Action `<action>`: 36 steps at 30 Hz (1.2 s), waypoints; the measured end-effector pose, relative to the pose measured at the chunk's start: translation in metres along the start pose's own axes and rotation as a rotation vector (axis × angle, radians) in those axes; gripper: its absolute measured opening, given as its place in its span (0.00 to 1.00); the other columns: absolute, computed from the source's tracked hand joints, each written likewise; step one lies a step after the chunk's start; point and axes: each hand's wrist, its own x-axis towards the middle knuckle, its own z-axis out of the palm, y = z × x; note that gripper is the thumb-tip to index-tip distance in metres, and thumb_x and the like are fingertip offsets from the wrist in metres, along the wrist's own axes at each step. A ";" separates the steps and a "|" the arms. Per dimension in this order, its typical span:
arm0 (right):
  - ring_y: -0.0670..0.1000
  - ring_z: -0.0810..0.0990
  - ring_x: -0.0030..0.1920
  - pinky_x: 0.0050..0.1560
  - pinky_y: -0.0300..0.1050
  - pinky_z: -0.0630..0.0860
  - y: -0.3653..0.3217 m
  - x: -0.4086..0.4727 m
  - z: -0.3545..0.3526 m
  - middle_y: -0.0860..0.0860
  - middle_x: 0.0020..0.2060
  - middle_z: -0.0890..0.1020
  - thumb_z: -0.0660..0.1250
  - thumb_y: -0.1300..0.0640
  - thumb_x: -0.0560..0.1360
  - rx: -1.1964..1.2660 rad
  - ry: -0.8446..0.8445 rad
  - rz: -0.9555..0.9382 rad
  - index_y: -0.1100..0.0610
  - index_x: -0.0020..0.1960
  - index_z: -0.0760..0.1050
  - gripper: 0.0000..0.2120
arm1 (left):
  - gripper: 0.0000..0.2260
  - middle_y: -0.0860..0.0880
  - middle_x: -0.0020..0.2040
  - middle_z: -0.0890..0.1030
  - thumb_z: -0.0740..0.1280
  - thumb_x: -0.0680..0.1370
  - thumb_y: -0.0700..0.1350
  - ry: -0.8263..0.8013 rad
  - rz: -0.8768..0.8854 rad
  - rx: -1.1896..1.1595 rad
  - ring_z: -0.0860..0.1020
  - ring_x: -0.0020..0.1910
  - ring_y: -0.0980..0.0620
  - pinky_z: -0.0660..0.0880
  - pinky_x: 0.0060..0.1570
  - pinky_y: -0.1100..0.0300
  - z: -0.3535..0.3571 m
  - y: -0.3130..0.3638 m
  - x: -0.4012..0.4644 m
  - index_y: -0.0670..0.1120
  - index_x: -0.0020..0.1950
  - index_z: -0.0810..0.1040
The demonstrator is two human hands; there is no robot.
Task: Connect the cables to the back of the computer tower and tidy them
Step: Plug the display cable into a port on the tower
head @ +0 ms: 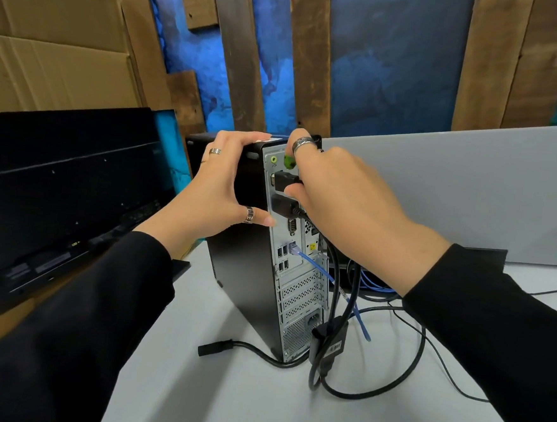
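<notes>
A black computer tower (246,274) stands upright on the grey tabletop (224,398), steadied at its top by the left hand (221,187), whose grip is wrapped over the edge. A black plug (286,181) is pinched at an upper rear port by the right hand (334,195). Pins could be bent if it is pushed in crooked; the port is hidden, and the loose cables (358,374) below cannot be traced.

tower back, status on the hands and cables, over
Left hand holds the tower top edge. Right hand pinches black plug at an upper port. Blue cable plugged in. Power plug loose on table.
</notes>
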 end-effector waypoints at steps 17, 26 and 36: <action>0.52 0.66 0.36 0.24 0.35 0.54 -0.010 0.004 -0.001 0.48 0.31 0.60 0.62 0.60 0.78 0.009 0.005 0.042 0.60 0.69 0.57 0.22 | 0.45 0.56 0.58 0.60 0.81 0.58 0.49 0.007 0.036 0.040 0.60 0.64 0.51 0.62 0.63 0.57 -0.001 0.003 -0.001 0.51 0.70 0.61; 0.51 0.66 0.37 0.24 0.36 0.55 -0.016 0.005 -0.001 0.47 0.31 0.57 0.62 0.61 0.78 -0.002 0.008 0.050 0.60 0.70 0.56 0.24 | 0.45 0.57 0.58 0.60 0.81 0.58 0.50 0.007 0.038 0.033 0.60 0.64 0.52 0.66 0.63 0.51 -0.001 0.002 0.000 0.52 0.69 0.61; 0.52 0.66 0.36 0.24 0.36 0.56 -0.020 0.010 -0.003 0.48 0.31 0.58 0.65 0.60 0.76 0.010 -0.017 0.078 0.60 0.66 0.58 0.23 | 0.45 0.53 0.62 0.62 0.81 0.59 0.50 0.007 0.018 0.047 0.59 0.64 0.52 0.67 0.62 0.46 0.000 0.003 0.001 0.52 0.69 0.61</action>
